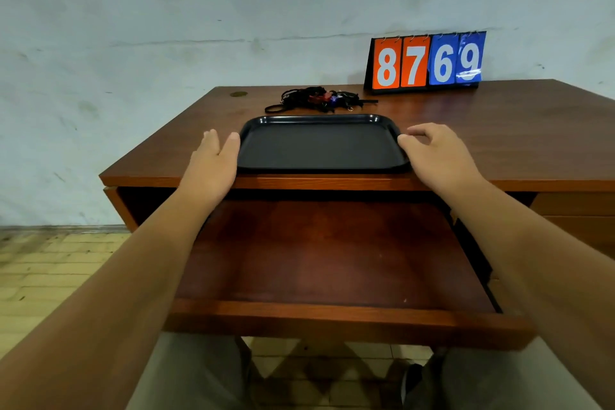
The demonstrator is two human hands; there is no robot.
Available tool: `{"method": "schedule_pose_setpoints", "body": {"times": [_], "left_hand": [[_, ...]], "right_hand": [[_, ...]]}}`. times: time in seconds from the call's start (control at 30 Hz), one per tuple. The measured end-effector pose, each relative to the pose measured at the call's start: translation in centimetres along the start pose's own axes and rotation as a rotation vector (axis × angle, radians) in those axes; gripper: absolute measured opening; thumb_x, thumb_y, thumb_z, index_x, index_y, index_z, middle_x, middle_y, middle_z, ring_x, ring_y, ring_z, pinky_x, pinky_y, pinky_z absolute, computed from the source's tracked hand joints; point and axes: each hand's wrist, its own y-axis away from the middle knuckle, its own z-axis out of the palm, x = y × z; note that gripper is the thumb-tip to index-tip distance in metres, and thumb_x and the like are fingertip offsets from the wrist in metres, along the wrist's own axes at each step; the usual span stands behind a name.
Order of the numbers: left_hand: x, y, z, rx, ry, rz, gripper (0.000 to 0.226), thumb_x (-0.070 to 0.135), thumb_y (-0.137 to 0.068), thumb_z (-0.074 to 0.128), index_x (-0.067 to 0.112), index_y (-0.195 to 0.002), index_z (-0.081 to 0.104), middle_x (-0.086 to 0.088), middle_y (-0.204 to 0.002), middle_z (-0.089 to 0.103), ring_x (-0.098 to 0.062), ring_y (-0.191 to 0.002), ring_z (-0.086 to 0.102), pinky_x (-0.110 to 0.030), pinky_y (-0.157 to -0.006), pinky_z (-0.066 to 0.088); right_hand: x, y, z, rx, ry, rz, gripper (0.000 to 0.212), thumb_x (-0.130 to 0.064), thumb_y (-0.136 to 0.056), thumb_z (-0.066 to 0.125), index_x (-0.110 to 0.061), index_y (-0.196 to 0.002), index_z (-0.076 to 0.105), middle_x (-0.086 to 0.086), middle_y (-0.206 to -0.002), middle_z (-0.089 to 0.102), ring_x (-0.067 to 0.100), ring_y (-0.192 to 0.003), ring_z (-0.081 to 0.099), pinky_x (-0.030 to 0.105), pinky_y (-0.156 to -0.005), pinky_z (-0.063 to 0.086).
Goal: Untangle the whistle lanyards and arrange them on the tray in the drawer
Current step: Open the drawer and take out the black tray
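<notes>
We see the lanyards (319, 99) in one tangled heap of black cords, with red and blue bits and a small metal ring showing among them. They lie on the counter (499, 130) just behind the tray (319, 117) and do not touch it. One loop trails out to the left and one strap end to the right. The tray is black, shallow and bare, and it sits flat on the counter at the front edge, not in the drawer (332, 316). The drawer stands pulled out below that edge, and its reddish-brown bottom is in plain view. The left grip (213, 160) is released, its fingers straight and together, with the thumb against the tray's left rim. The right grip (436, 153) is also released, its fingers loosely bent over the counter and its thumb at the tray's right rim. Neither one closes around the tray. Both forearms reach over the drawer. Behind the lanyards, to the right, a scoreboard (427, 61) stands at the back of the counter, showing 8 and 7 on orange cards and 6 and 9 on blue. A small round cap (238, 94) is set into the counter at the far left. Behind it all we see a pale, stained wall (166, 10), and a tiled floor (50, 270) lies to the left.
</notes>
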Motion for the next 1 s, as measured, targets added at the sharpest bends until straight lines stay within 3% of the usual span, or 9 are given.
{"method": "schedule_pose_setpoints", "body": {"times": [0.13, 0.23, 0.33, 0.4, 0.57, 0.73, 1.0], "left_hand": [[-1.7, 5.0, -0.2, 0.023, 0.079, 0.077, 0.073, 0.055, -0.112, 0.041, 0.024, -0.173, 0.016, 0.006, -0.177, 0.025, -0.017, -0.162, 0.022, -0.045, -0.132, 0.022], [-2.1, 9.4, -0.2, -0.066, 0.104, 0.161, 0.059, 0.050, -0.113, 0.043, 0.037, -0.169, 0.029, 0.024, -0.151, 0.044, 0.003, -0.137, 0.042, -0.024, -0.112, 0.035], [-2.1, 12.3, -0.1, -0.213, 0.117, 0.227, 0.052, 0.046, -0.112, 0.048, 0.041, -0.163, 0.041, 0.031, -0.151, 0.049, 0.017, -0.130, 0.049, -0.007, -0.100, 0.035], [-2.2, 13.5, -0.3, -0.326, 0.076, 0.269, 0.048, 0.045, -0.111, 0.050, 0.043, -0.159, 0.047, 0.030, -0.149, 0.055, 0.022, -0.130, 0.048, 0.000, -0.097, 0.037], [-3.2, 16.2, -0.9, -0.596, -0.156, 0.391, 0.038, 0.049, -0.110, 0.051, 0.052, -0.148, 0.056, 0.036, -0.137, 0.061, 0.021, -0.124, 0.053, -0.010, -0.100, 0.045], [-5.6, 18.0, 0.0, -0.517, -0.230, 0.587, 0.035, 0.035, -0.110, 0.056, 0.046, -0.142, 0.065, 0.038, -0.132, 0.061, 0.012, -0.131, 0.052, -0.012, -0.108, 0.041], [-9.6, 19.3, 3.2, -0.218, -0.199, 0.840, 0.044, 0.006, -0.105, 0.063, 0.026, -0.143, 0.070, 0.015, -0.137, 0.067, -0.009, -0.128, 0.059, -0.032, -0.108, 0.048]], "right_hand": [[0.5, 4.5, -0.7, 0.073, -0.010, -0.169, 0.038, -0.031, -0.104, 0.064, -0.023, -0.141, 0.065, -0.007, -0.125, 0.061, 0.007, -0.108, 0.058, 0.026, -0.090, 0.045], [1.4, 7.8, 0.0, 0.010, -0.014, -0.260, 0.042, -0.027, -0.101, 0.067, -0.024, -0.143, 0.064, -0.010, -0.121, 0.061, 0.008, -0.108, 0.061, 0.025, -0.095, 0.050], [1.5, 10.6, 0.1, -0.083, -0.033, -0.230, 0.043, -0.030, -0.104, 0.066, -0.032, -0.147, 0.062, -0.021, -0.121, 0.059, 0.001, -0.107, 0.060, 0.013, -0.087, 0.043], [1.4, 12.2, 0.2, -0.127, -0.078, -0.177, 0.042, -0.035, -0.105, 0.065, -0.039, -0.146, 0.061, -0.023, -0.122, 0.062, -0.003, -0.109, 0.061, 0.015, -0.091, 0.045], [1.8, 16.0, 0.9, -0.295, -0.152, -0.136, 0.041, -0.037, -0.105, 0.064, -0.045, -0.145, 0.061, -0.027, -0.127, 0.067, -0.014, -0.115, 0.060, 0.013, -0.097, 0.046], [3.1, 19.7, 0.7, -0.513, -0.003, -0.229, 0.047, -0.042, -0.105, 0.062, -0.049, -0.151, 0.055, -0.032, -0.130, 0.063, -0.015, -0.121, 0.057, 0.015, -0.101, 0.047], [5.2, 22.0, 2.4, -0.367, 0.199, -0.514, 0.034, -0.035, -0.104, 0.062, -0.046, -0.135, 0.072, -0.035, -0.126, 0.067, -0.009, -0.124, 0.057, 0.017, -0.106, 0.046]]}}
